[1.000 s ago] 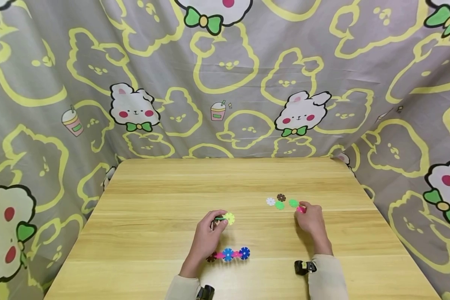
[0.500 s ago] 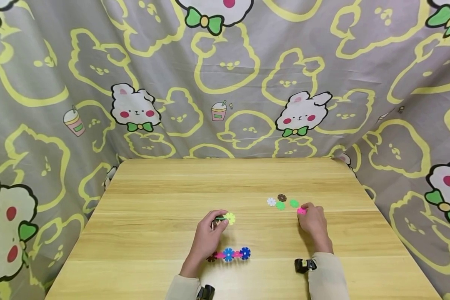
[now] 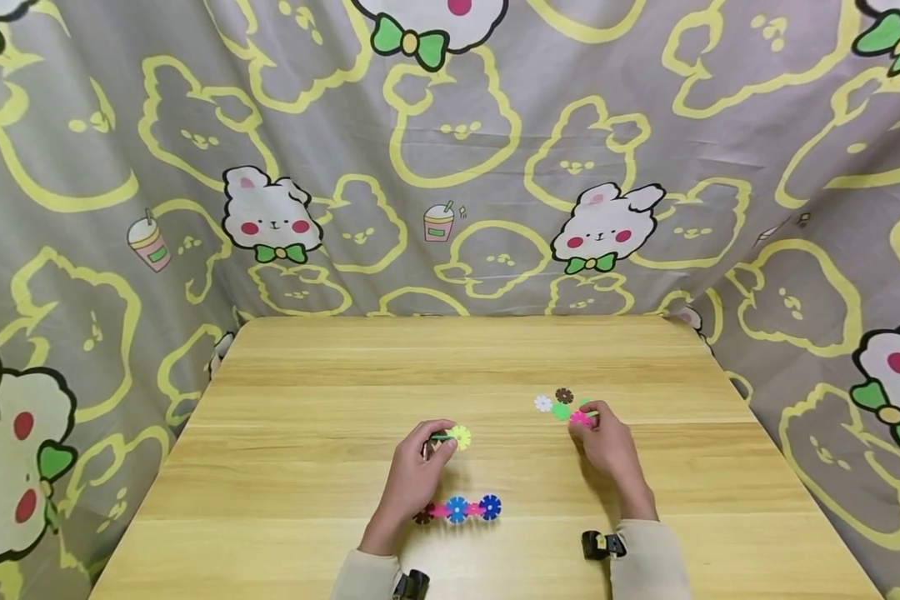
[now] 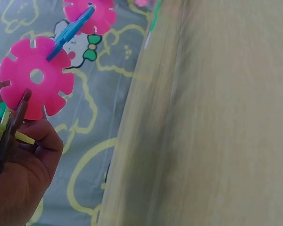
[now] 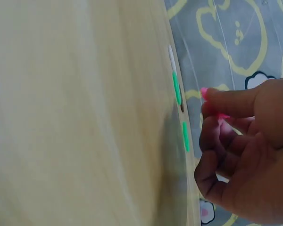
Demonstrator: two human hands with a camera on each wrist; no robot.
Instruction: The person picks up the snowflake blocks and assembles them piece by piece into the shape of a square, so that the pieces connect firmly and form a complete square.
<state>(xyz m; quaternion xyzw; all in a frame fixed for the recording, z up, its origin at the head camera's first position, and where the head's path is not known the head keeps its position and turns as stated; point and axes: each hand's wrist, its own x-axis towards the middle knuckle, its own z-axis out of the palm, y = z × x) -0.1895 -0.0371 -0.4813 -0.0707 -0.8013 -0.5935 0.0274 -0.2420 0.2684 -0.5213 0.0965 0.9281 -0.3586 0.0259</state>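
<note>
My left hand grips one end of a chain of interlocked notched plastic discs. A yellow disc shows at its fingertips, beside a green disc seen edge-on. Lower in the chain come a brown disc, a pink disc, a light blue disc, another pink one and a dark blue disc. A loose pink disc is pinched between thumb and fingers of my right hand, raised over the table. In the right wrist view the fingers cover most of this disc.
Loose discs lie just beyond the right hand: a white disc, a brown disc, a green disc and another green disc partly hidden in the head view. Patterned curtain surrounds the wooden table.
My right hand has picked the pink disc off the table and moved left with it, now overlapping the right-hand green disc. The left hand and its chain stay nearly still.
</note>
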